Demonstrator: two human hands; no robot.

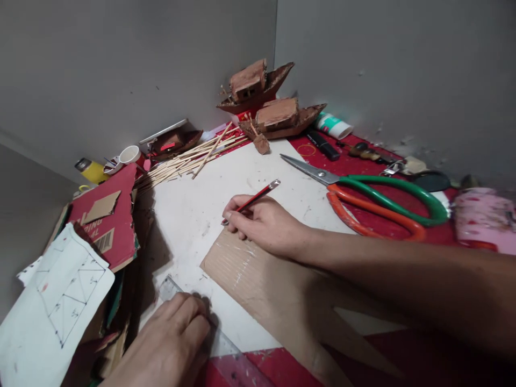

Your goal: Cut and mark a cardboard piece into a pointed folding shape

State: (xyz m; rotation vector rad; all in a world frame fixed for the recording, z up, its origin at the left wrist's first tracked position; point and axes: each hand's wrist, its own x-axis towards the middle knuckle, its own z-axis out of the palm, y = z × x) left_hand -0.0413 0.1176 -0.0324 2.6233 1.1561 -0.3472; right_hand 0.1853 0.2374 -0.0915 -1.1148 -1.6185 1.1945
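A red and black pencil point(260, 195) is pinched in my right hand point(266, 220), its point down by the upper corner of a brown cardboard piece point(245, 274). The side of that hand rests on the cardboard. My left hand point(171, 333) is closed over a clear plastic ruler point(231, 349), which lies slanted to the left of the cardboard. Under both lies a white board point(193, 220) on a red surface. Large scissors point(363, 199) with one green and one orange handle lie beyond my right forearm, blades slightly apart.
A paper with a drawn triangle pattern point(76, 301) lies on stacked cardboard point(116, 215) at left. Thin wooden sticks point(193, 158), brown model boats point(278, 118) and a white-green tube point(334, 126) line the back by grey walls. A pink patterned item point(484, 217) sits at right.
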